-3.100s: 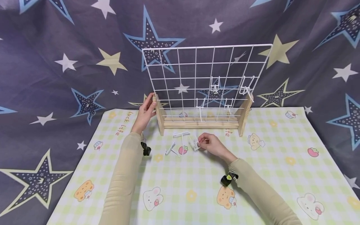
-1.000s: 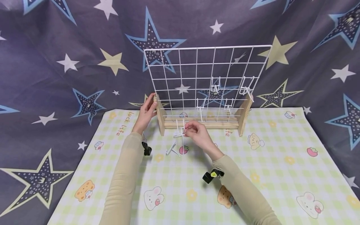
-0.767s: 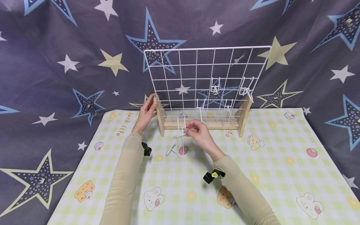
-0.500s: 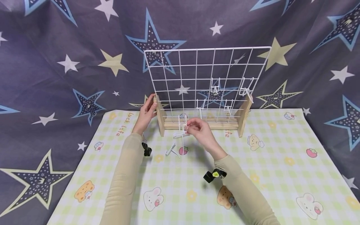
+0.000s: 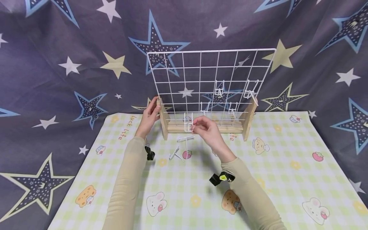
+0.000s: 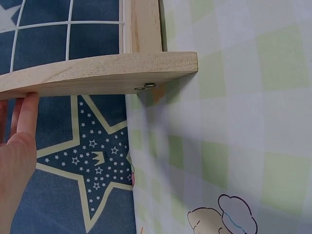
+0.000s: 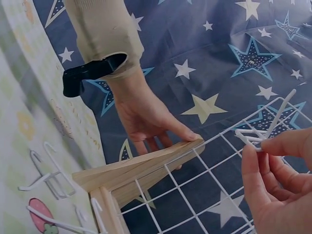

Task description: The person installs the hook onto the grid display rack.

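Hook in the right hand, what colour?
White; the hook shows best in the right wrist view.

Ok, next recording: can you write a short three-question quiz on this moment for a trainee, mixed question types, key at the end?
1. How many hooks lie loose on the table?
A one
B two
C five
2. True or false: the left hand rests flat on the table.
3. Which hand pinches a hook above the table?

Key:
1. B.
2. False; it holds the wooden side of the stand.
3. The right hand.
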A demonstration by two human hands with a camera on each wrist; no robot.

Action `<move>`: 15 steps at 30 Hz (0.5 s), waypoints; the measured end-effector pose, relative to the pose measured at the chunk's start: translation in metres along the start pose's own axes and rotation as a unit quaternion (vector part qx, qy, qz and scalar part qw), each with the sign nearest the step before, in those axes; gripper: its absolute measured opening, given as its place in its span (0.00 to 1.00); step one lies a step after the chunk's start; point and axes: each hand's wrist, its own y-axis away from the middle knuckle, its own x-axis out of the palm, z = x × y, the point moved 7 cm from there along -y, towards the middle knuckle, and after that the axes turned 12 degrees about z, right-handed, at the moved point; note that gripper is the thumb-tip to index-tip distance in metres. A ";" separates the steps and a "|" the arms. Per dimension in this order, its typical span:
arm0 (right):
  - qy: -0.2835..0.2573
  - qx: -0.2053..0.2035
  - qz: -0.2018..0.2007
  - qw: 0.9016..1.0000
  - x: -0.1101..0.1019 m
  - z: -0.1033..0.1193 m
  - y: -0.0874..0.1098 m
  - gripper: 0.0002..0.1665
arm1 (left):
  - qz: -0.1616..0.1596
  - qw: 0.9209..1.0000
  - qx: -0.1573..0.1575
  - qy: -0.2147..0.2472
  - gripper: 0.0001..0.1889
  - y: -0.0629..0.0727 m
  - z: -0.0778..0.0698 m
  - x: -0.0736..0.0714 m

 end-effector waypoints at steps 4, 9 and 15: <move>-0.002 -0.003 -0.001 1.000 -0.003 0.006 -0.002 0.12 | -0.005 1.000 0.000 0.002 0.29 -0.004 0.012 -0.006; -0.011 -0.016 -0.010 1.000 -0.011 0.012 -0.003 0.11 | -0.006 1.000 0.005 -0.008 0.30 -0.007 0.021 -0.010; -0.010 -0.032 -0.011 0.999 -0.017 0.020 -0.005 0.13 | -0.007 1.000 0.011 -0.012 0.31 -0.007 0.020 -0.009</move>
